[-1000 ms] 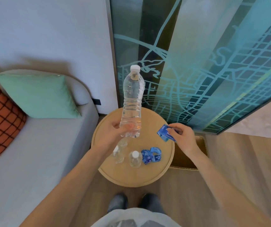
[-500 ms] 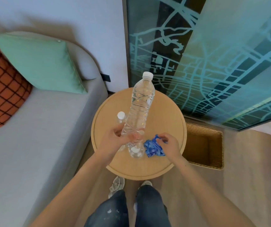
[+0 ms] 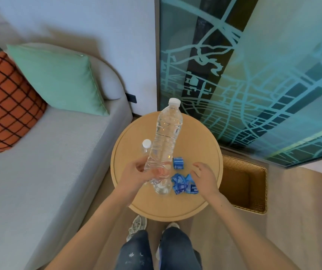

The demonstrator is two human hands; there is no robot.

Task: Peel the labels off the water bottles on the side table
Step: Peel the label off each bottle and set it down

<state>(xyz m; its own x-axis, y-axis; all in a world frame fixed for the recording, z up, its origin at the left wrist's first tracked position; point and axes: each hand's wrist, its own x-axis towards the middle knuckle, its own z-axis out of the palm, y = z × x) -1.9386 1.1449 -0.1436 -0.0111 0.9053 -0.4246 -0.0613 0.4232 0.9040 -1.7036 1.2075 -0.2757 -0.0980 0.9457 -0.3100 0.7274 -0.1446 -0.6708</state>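
Gripping the clear, label-free plastic water bottle (image 3: 166,137) near its base, my left hand (image 3: 136,172) holds it tilted above the round wooden side table (image 3: 201,152). My right hand (image 3: 205,176) hangs relaxed and empty, just beside the crumpled blue plastic labels (image 3: 183,185) lying there.

This is a furnished sitting corner, the kind found in a hotel room or a home lounge. A grey upholstered daybed (image 3: 58,152) with a rounded backrest runs along the left of the frame. On it lie a mint-green cushion (image 3: 58,78) and, at the far left, an orange cushion with a black grid (image 3: 6,102). A round wooden side table (image 3: 201,145) stands at the centre. Just right of it, a rectangular woven basket (image 3: 242,184) sits on the pale wood-plank floor (image 3: 302,211). A glass panel printed with a teal street map (image 3: 263,75) fills the upper right, beside a plain white wall (image 3: 97,26).
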